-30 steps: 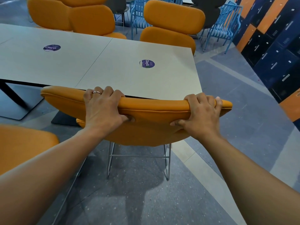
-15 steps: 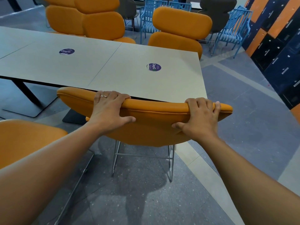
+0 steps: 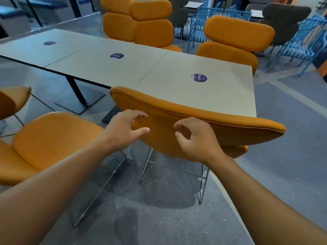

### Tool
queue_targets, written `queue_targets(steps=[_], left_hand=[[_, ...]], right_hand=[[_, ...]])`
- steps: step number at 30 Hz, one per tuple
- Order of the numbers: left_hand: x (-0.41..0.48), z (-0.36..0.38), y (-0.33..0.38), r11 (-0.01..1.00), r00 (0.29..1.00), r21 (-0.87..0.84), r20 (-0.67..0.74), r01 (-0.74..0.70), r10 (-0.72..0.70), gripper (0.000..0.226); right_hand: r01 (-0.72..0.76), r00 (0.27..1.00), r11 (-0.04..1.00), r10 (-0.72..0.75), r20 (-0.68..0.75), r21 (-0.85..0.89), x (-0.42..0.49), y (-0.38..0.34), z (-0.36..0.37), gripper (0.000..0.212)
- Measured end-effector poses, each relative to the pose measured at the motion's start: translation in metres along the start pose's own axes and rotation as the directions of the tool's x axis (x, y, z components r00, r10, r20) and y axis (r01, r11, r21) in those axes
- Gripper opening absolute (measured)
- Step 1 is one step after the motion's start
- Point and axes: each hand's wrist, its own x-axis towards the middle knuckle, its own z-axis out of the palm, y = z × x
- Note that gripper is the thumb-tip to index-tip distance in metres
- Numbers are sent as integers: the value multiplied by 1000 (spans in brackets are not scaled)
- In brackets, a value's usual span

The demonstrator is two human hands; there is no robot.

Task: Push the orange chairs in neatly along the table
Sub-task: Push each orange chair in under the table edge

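head view, downward – close over hands (image 3: 159, 133)

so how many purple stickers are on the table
3. One near the right end, beyond the chair in front of the hands; one mid-table; one blurred toward the far left. More may lie beyond the frame's left edge.

A chair (image 3: 203, 124) stands at the table's (image 3: 123, 71) near edge, another chair (image 3: 53, 138) left.

3 round purple stickers are lying along the tabletop: the nearest (image 3: 200, 78), the middle (image 3: 116, 55) and the farthest (image 3: 50, 43), well apart. Blue slatted chairs (image 3: 300, 45) and dark grey padded chairs (image 3: 284, 20) are standing on the grey floor (image 3: 292, 138) behind.
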Motion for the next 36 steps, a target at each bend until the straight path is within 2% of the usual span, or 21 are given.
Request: queue_targets(steps=[3,6,14,19,30,36], left_hand=[[-34,-14,-18,996,993,22,82,83,-85,38],[-74,-27,-39,987,975,44,152,155,-160,37],[-185,-68,-105,954,942,23,152,300,-300,36],[-240,-103,-148,939,933,29,106,342,-343,35],[-333,-196,-239,933,935,60,0,354,-355,38],[-354,-248,-280,931,918,71,-212,358,-336,39]], right_hand=[[-6,976,999,-6,220,51,-4,-19,24,32],[-27,921,998,3,391,56,-13,-42,50,37],[-33,794,999,34,607,-13,-43,-111,121,46],[-39,756,998,58,652,-43,-64,-165,163,48],[-50,808,999,38,589,3,-90,-294,243,48],[-20,824,999,-8,567,43,-67,-342,274,51]])
